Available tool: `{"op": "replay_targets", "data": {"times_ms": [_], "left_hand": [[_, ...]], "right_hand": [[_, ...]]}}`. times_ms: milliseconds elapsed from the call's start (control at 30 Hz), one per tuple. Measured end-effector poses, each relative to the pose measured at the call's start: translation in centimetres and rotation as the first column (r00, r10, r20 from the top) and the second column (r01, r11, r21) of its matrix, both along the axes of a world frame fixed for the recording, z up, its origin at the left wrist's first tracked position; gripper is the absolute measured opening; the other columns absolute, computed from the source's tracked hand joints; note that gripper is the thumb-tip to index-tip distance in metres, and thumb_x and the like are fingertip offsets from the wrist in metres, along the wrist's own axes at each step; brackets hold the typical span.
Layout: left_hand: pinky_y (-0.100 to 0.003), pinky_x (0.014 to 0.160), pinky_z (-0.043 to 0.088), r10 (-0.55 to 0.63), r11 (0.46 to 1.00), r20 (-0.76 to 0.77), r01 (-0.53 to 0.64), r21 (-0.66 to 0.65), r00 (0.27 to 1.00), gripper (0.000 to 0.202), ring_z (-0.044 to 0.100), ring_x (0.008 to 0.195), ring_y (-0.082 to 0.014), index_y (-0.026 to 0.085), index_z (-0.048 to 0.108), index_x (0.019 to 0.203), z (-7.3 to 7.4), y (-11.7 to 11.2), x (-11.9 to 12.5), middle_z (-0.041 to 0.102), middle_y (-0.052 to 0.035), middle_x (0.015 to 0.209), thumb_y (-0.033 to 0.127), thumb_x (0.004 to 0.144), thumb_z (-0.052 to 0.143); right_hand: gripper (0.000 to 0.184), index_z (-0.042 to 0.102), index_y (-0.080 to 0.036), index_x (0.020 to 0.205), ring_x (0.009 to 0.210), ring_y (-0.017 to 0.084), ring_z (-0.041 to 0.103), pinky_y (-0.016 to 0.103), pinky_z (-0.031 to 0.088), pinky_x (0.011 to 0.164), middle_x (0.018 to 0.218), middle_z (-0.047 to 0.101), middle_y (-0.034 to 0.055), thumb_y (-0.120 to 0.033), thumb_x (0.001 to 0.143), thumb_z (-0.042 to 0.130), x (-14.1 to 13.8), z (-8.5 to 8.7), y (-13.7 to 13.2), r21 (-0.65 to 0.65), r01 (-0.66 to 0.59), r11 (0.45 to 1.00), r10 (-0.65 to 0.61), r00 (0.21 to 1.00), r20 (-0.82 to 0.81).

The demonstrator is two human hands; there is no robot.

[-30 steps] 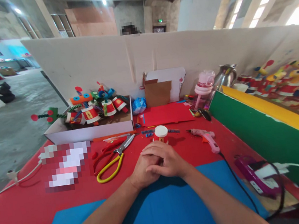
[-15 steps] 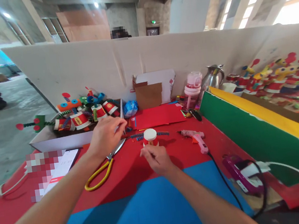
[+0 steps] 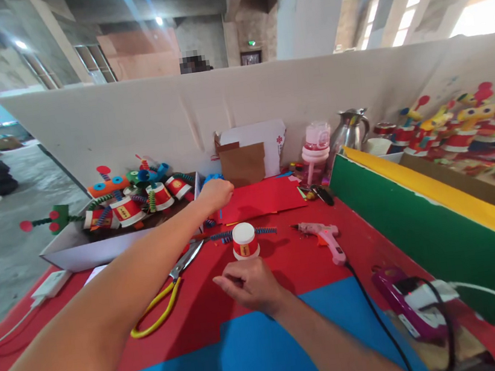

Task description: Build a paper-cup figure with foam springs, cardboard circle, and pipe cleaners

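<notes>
A paper cup point(image 3: 245, 242), upside down with a red band, stands in the middle of the table. Coiled blue paper springs point(image 3: 265, 230) stick out on both sides of it. My right hand point(image 3: 254, 285) rests just in front of the cup, apart from it, fingers loosely curled and nothing visible in them. My left hand point(image 3: 216, 195) reaches far forward over the left edge of the red paper sheets point(image 3: 261, 199), near a mostly covered blue packet. Its fingers point away and down, so their grip is hidden. Yellow-handled scissors point(image 3: 175, 280) lie under my left forearm.
A pink glue gun point(image 3: 322, 237) lies right of the cup, its cord running toward a purple power strip point(image 3: 407, 304). At left stands a white box point(image 3: 114, 249) of cup figures. A green board point(image 3: 408, 231) borders the right side; blue sheets point(image 3: 269, 353) cover the front.
My left hand has moved forward and right, from above the scissors to the red sheets. My right hand has drawn back from the cup, which now shows its front. The view has shifted slightly.
</notes>
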State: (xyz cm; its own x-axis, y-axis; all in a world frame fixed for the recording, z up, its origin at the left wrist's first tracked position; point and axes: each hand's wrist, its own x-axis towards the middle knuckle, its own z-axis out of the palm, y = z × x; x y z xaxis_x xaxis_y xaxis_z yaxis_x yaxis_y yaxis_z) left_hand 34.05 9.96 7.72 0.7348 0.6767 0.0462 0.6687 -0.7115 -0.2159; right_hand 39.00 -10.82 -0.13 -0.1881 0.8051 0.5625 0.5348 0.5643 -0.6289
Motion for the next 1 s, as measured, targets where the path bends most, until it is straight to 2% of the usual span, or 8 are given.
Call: {"op": "replay_targets", "data": {"times_ms": [167,267,367,600,700,800,900,1000], "left_hand": [[-0.032,0.082,0.05,0.022,0.999,-0.044,-0.023,-0.035,0.999,0.031,0.067,0.101,-0.0275,0.011,0.072,0.102,-1.9,2.9,3.7,0.071,-0.0196,0.105,0.013,0.084,0.047],[-0.032,0.085,0.05,0.023,0.997,-0.069,-0.028,-0.072,0.997,0.029,0.065,0.104,-0.0278,0.011,0.07,0.106,-3.2,4.4,5.0,0.07,-0.0194,0.108,0.016,0.082,0.054],[-0.031,0.089,0.049,0.01,0.992,-0.104,-0.023,-0.123,0.995,0.026,0.062,0.108,-0.0263,0.014,0.069,0.106,-4.4,5.6,5.7,0.069,-0.0164,0.111,0.02,0.084,0.059],[-0.043,0.086,0.053,0.04,0.984,-0.168,-0.068,-0.163,0.985,0.037,0.06,0.104,-0.0221,0.016,0.055,0.122,-5.5,6.5,6.6,0.058,-0.0099,0.122,0.035,0.09,0.058],[-0.043,0.087,0.053,0.04,0.988,-0.155,-0.063,-0.145,0.987,0.038,0.06,0.104,-0.0221,0.016,0.055,0.122,-5.6,6.4,6.5,0.058,-0.0104,0.122,0.035,0.09,0.058],[-0.037,0.086,0.052,0.028,0.992,-0.135,-0.044,-0.12,0.99,0.028,0.062,0.103,-0.0234,0.014,0.062,0.114,-5.1,6.6,6.0,0.063,-0.0138,0.115,0.027,0.09,0.057],[-0.03,0.08,0.049,0.015,0.996,-0.111,-0.024,-0.08,0.994,0.024,0.065,0.1,-0.0259,0.014,0.071,0.102,-3.7,7.5,4.9,0.07,-0.0174,0.106,0.016,0.084,0.055],[-0.028,0.079,0.048,-0.015,0.999,-0.109,0.01,-0.05,0.994,0.028,0.066,0.097,-0.0249,0.016,0.073,0.099,-1.9,8.4,3.2,0.073,-0.0147,0.103,0.014,0.08,0.053]], "right_hand": [[0.038,0.05,-0.019,0.061,0.045,0.007,0.038,0.021,0.028,0.047,0.051,0.045,-0.0046,-0.043,0.09,0.048,-0.2,-0.3,-0.3,-0.019,-0.049,0.999,0.048,0.997,-0.058],[0.036,0.055,-0.019,0.063,0.047,0.007,0.043,0.02,0.03,0.047,0.052,0.049,-0.0043,-0.044,0.088,0.053,-0.3,-0.6,-0.4,-0.066,-0.12,0.991,0.118,0.993,-0.028],[0.035,0.057,-0.019,0.064,0.049,0.008,0.047,0.02,0.031,0.048,0.054,0.054,-0.0034,-0.044,0.087,0.055,-0.3,-0.7,-0.4,-0.118,-0.122,0.985,0.125,0.992,0.024],[0.03,0.059,-0.019,0.064,0.051,0.008,0.052,0.02,0.031,0.046,0.056,0.059,-0.0034,-0.041,0.084,0.062,-0.4,-0.4,-0.3,-0.125,-0.069,0.99,0.081,0.992,0.094],[0.028,0.059,-0.019,0.065,0.051,0.008,0.052,0.02,0.031,0.046,0.056,0.059,-0.004,-0.04,0.083,0.063,-0.4,-0.4,-0.3,-0.126,-0.065,0.99,0.077,0.993,0.092],[0.027,0.059,-0.019,0.065,0.051,0.007,0.051,0.02,0.031,0.047,0.056,0.058,-0.0044,-0.038,0.083,0.063,-0.4,-0.5,-0.3,-0.115,-0.074,0.991,0.082,0.994,0.071],[0.029,0.058,-0.019,0.065,0.052,0.007,0.051,0.019,0.032,0.049,0.057,0.058,-0.0041,-0.04,0.085,0.062,-0.3,-0.7,-0.3,-0.12,-0.095,0.988,0.103,0.993,0.062],[0.029,0.058,-0.019,0.066,0.052,0.007,0.05,0.019,0.032,0.05,0.059,0.058,-0.0042,-0.041,0.086,0.06,-0.3,-0.7,-0.3,-0.142,-0.108,0.984,0.118,0.991,0.059]]}}
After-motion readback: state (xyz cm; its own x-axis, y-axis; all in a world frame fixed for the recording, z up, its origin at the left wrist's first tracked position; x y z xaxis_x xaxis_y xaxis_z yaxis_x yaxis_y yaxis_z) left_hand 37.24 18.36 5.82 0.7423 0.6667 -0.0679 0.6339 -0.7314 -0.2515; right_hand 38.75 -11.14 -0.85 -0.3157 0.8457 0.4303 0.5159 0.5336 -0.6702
